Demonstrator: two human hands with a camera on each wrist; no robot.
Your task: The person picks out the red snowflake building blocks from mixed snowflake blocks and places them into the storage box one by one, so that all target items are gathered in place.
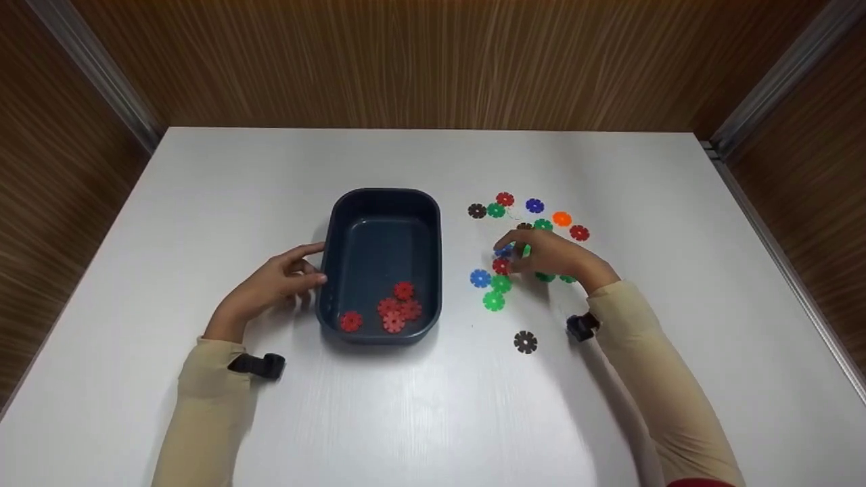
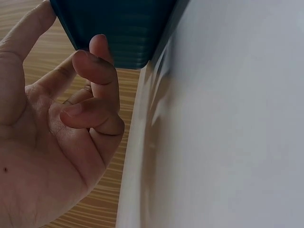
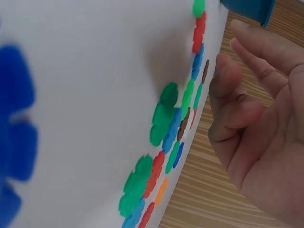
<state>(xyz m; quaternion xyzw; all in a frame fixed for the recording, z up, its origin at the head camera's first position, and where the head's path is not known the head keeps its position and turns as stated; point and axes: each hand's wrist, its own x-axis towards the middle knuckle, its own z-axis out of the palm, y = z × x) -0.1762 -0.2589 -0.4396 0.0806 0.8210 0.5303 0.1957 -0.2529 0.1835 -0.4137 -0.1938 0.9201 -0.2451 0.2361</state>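
Note:
At the left side of a dark blue plastic bin (image 1: pixel 385 270), my left hand (image 1: pixel 277 281) has its thumb and index finger touching the rim. The left wrist view shows that hand (image 2: pixel 61 118) with fingers loosely bent beside the bin's wall (image 2: pixel 114 28). Several red notched discs (image 1: pixel 394 321) lie in the bin's near end. My right hand (image 1: pixel 544 257) hovers over a spread of coloured notched discs, thumb and fingers apart. Under its fingertips are a red disc (image 1: pixel 501 266) and a blue disc (image 1: pixel 503 251). Nothing shows between the fingers of the right hand (image 3: pixel 261 114) in its wrist view.
Loose discs lie right of the bin, among them a light blue disc (image 1: pixel 480 278), green disc (image 1: pixel 494 301), orange disc (image 1: pixel 561 218) and dark brown disc (image 1: pixel 525 341). They rest on a white table (image 1: pixel 433 406) with wood-grain panels (image 1: pixel 433 64) behind and at both sides.

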